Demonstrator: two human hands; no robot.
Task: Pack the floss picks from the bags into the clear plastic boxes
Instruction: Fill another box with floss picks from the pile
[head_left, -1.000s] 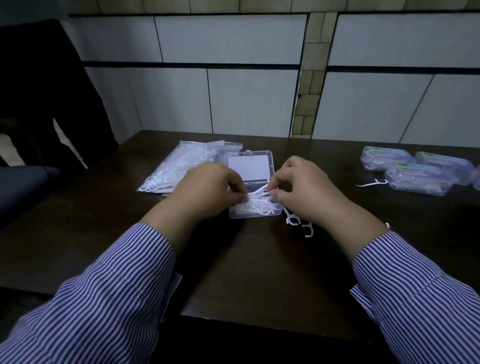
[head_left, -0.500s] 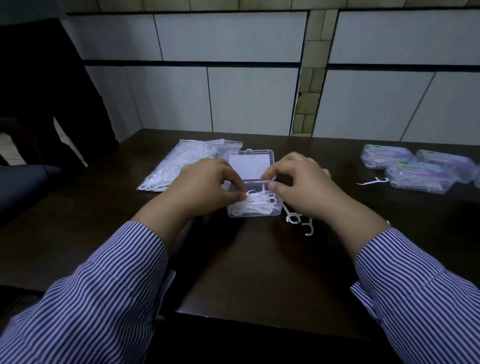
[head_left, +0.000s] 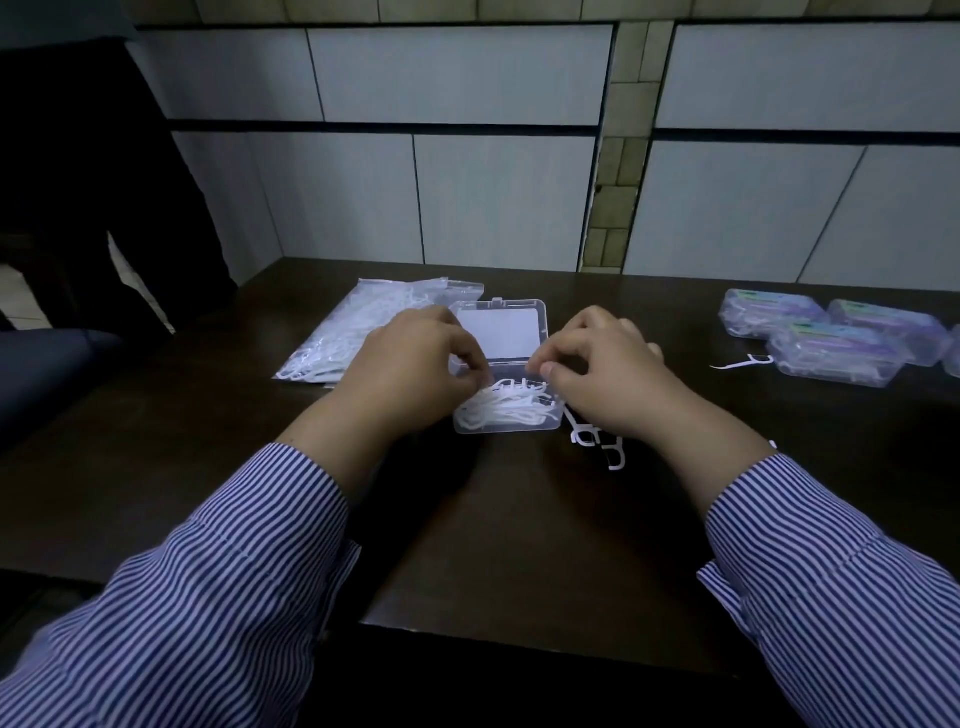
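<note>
Hands (head_left: 415, 369) lowered to one open box (head_left: 511, 415), three closed boxes (head_left: 831, 340)

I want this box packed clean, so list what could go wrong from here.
1. Picks are heaped high in the open box; closing the lid may trap some.
2. Loose picks lie on the table under the right hand; they could be left behind or brushed off.
3. The left hand crowds the box's edge and could tip it.

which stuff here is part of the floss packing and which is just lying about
Job:
open clear box
floss picks in it
bag of picks
loose picks
stray pick
filled boxes

Lying about:
dark chair
</note>
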